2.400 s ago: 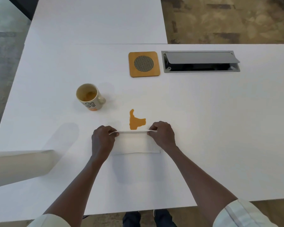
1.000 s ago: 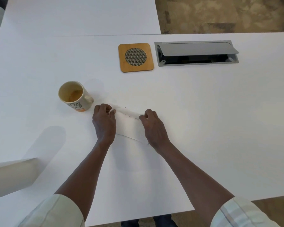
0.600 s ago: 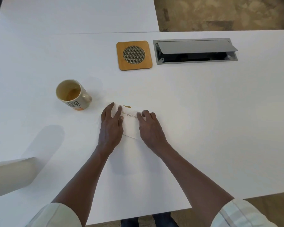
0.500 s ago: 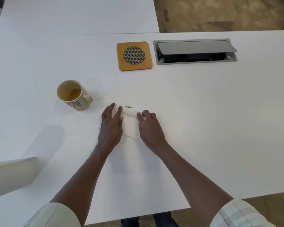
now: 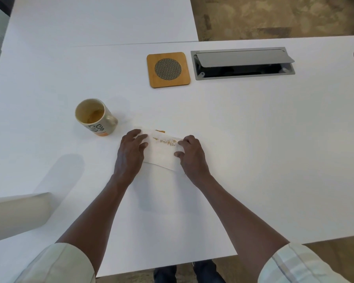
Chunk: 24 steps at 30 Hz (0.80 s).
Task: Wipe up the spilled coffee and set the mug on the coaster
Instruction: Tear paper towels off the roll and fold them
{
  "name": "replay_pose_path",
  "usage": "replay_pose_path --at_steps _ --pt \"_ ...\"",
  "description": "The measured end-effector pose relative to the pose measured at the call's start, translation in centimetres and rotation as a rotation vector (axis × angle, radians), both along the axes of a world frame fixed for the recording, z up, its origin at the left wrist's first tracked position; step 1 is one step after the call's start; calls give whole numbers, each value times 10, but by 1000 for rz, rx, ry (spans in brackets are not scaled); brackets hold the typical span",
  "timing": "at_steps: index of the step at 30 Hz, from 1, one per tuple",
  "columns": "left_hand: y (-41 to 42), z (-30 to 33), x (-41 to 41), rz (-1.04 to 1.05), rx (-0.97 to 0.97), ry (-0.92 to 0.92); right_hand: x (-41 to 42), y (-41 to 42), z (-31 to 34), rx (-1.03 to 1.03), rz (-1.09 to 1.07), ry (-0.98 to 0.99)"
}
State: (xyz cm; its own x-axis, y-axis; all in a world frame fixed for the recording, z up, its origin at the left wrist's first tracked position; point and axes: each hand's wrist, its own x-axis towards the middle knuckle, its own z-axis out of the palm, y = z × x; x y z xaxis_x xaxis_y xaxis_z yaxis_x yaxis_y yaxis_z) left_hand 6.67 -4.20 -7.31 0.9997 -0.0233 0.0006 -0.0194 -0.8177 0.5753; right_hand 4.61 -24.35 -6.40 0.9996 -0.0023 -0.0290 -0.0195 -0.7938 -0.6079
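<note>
A white napkin (image 5: 161, 154) is pinned flat to the white table (image 5: 253, 160) from both ends. The left hand (image 5: 130, 153) is laid over the napkin's left end with fingers stretched out nearly straight, so pretty much open and pressing. The right hand (image 5: 191, 155) is curled at the right end, the edge looks pinched between thumb and fingers. The napkin's long axis is run left to right, tilted a bit down toward the right, and orange-brown stains are soaked through its far edge. A sliver of spilled coffee (image 5: 160, 131) is left peeking out just beyond it. The mug (image 5: 95, 117) is stood upright just left of the napkin, handle pointed right. The wooden coaster (image 5: 168, 69) is parked well apart, farther back, beside a grey cable hatch (image 5: 242, 63).
</note>
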Motion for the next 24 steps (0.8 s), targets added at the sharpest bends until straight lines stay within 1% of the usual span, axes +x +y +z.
replay_pose_path --at_steps 5,8,13,16,18,21,23,24 --pt "3 4 1 37 -8 -15 -1 2 -3 26 -17 3" --pt "2 5 2 27 19 -31 0 2 -4 48 -36 10" --pt "3 8 3 -37 126 -73 -3 3 1 5 0 -7" --pt "1 11 1 -6 156 -104 -3 4 7 -33 4 -59" --pt "-1 11 5 17 163 -157 1 7 12 -33 -8 -53" --pt "-6 12 19 55 175 -247 13 8 14 89 -71 -7" --pt "-12 16 31 89 181 -217 22 7 15 166 -127 25" --pt "-15 17 37 97 181 -179 27 6 14 170 -145 35"
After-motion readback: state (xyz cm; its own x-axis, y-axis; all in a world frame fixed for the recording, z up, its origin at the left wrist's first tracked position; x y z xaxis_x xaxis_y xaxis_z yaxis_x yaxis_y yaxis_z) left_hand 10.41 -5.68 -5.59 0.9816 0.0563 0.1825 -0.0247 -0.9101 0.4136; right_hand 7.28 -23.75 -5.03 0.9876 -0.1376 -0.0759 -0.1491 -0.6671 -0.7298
